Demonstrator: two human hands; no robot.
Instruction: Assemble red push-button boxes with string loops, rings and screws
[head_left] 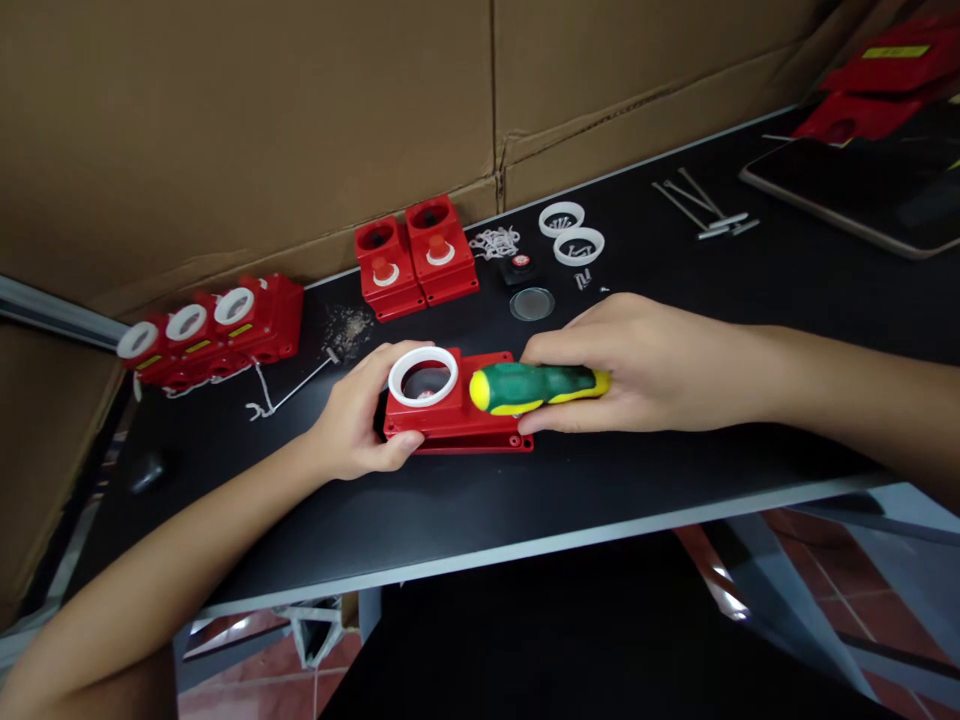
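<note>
Lower end lost from view

Green-and-yellow handle point(536, 385) hid its own lower end and part of the red housing point(450, 424). Left hand point(360, 415) had far fingertips obscured behind the white ring point(424, 401). Right edge cut off dark tablet point(847, 190) and red units point(870, 75). Yellow labels point(240, 331) were too small to read.

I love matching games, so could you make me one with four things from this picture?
Things:
1. Tool handle in the right hand
2. Box gripped by the left hand
3. Heap of white cord
4. Cardboard wall

Matches:
A. Beside a pair of red boxes
B. Brown, behind the table
C. Red, with a white ring on top
D. Green and yellow

Right pairs: 1-D, 2-C, 3-A, 4-B
</note>
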